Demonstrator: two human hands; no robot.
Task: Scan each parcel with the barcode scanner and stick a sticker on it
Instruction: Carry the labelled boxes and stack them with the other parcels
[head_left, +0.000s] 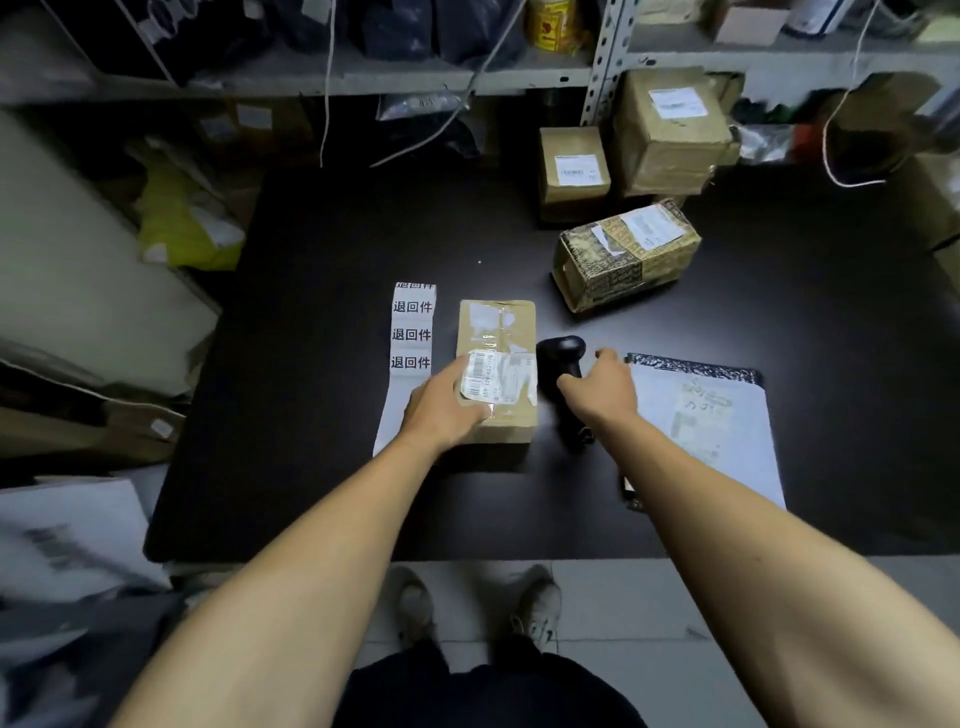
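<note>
A small brown cardboard parcel (497, 332) with a white barcode label lies in the middle of the black table (311, 364). My left hand (447, 410) rests on its near left corner, fingers over the label's edge. Just right of the parcel lies a black barcode scanner (563, 364); my right hand (602, 389) is curled around its handle. A white strip of stickers (411, 332) printed with black characters lies flat left of the parcel. A white poly mailer (717, 426) lies under my right forearm.
A patterned box (623, 254) sits further back on the table, with two taped brown boxes (574, 171) (670, 130) behind it. Metal shelving with dark bags and hanging cords runs along the back. Yellow and white bags are piled at the left.
</note>
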